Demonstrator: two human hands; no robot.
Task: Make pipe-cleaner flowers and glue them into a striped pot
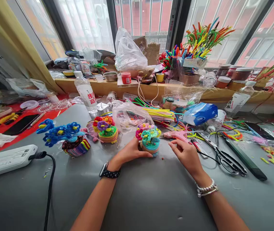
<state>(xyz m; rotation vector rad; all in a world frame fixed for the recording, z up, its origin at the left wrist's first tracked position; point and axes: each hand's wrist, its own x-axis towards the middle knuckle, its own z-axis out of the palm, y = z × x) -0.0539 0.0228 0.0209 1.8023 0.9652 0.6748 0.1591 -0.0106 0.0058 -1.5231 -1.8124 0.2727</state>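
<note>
At a gray tabletop [149,199], in the head view, a left hand [132,150] clasps the coiled base of a miniature chenille-stem flowerpot [150,147], while the right hand [187,156], fingers loosely bent and seemingly bare, hovers just before a pink glue gun [179,135]. Round, banded in turquoise and topped with fuzzy pastel blossoms, the pot looks light, soft and grippy, best held by its firmer base, since petals could bend.
</note>
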